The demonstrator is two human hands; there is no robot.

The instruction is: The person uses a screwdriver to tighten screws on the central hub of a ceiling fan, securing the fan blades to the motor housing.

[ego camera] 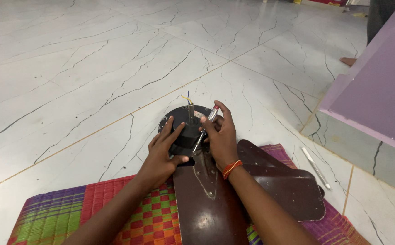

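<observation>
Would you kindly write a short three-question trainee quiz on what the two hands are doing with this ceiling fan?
1. True or false: the right hand holds a screwdriver.
2. What does the left hand rest on?
3. The brown fan blades lie on: A) bare tile, B) a woven mat, C) a table.

Key:
1. True.
2. The black fan motor.
3. B.

- Left hand (pixel 161 154) rests on black fan motor (pixel 184 129), fingers spread.
- Right hand (pixel 221 136) grips screwdriver (pixel 205 128), tip down at motor's edge.
- Brown fan blades (pixel 252 190) lie on checked mat (pixel 93 211), marble floor (pixel 93 68).
</observation>
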